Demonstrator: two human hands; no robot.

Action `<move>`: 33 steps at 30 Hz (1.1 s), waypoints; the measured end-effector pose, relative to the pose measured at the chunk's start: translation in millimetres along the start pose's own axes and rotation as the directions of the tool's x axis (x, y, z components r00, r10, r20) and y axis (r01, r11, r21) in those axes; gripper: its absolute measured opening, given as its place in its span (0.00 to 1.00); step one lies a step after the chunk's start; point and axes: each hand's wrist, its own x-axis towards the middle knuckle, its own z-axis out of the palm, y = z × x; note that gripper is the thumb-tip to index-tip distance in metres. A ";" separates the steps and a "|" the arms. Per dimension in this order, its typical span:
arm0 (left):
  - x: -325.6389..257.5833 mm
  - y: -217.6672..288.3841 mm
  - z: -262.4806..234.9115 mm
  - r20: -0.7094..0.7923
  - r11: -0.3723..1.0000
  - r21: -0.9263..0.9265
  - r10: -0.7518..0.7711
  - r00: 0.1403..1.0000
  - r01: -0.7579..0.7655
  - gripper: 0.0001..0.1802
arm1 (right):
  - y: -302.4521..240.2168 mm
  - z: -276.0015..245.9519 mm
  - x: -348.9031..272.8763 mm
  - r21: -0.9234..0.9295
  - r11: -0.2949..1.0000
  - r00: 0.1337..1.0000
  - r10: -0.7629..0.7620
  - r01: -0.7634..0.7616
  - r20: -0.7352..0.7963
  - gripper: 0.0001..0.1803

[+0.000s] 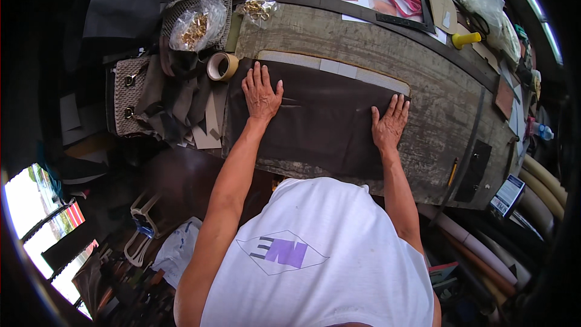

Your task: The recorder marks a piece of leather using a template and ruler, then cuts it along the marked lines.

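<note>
A wide sheet of dark brown material [321, 127] lies on the worktable in front of me. Along its far edge shows a pale, grid-patterned panel [339, 68] with a yellowish border; the sheet covers its nearer part. My left hand [262, 94] lies flat on the sheet's far left corner, fingers stretched out and pointing away from me. At the far right corner my right hand [390, 122] also presses flat, fingertips near the panel's right end. Neither hand grips anything. Small creases run across the sheet beside my left hand.
A roll of tape [222, 66] stands close to my left hand. Further left are a woven bag [128, 97] and a basket with a bag of gold-coloured hardware [195, 31]. A pencil [452, 171] lies right; a yellow-handled tool [466, 40] sits at the back right.
</note>
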 end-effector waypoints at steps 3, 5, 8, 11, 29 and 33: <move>-0.7 2.9 2.9 0.021 1.000 0.003 0.007 1.000 -0.007 0.35 | 3.6 -4.2 -0.5 0.004 1.000 1.000 0.012 -0.012 -0.025 0.43; 1.6 7.9 6.8 0.048 0.999 -0.018 0.044 0.998 -0.043 0.36 | 8.9 -14.2 -2.3 0.031 0.999 0.999 0.042 -0.042 -0.017 0.43; 1.2 9.2 7.0 0.076 0.999 -0.019 0.031 0.997 -0.029 0.42 | 7.3 -17.6 3.1 0.045 0.999 0.996 0.015 -0.012 -0.083 0.40; -4.8 -6.6 7.9 0.080 0.998 0.053 0.019 0.997 -0.023 0.46 | -2.8 -19.6 9.4 0.124 0.992 0.998 0.027 -0.021 -0.049 0.39; -6.7 -2.6 21.7 0.051 0.989 0.139 0.049 0.998 -0.056 0.45 | 292.8 -85.7 -128.8 0.038 0.903 0.888 0.429 -0.429 -0.167 0.21; -4.6 -5.1 26.3 0.034 0.988 0.135 0.071 0.997 -0.075 0.45 | 299.7 -82.8 -128.9 0.064 0.860 0.862 0.507 -0.506 0.001 0.21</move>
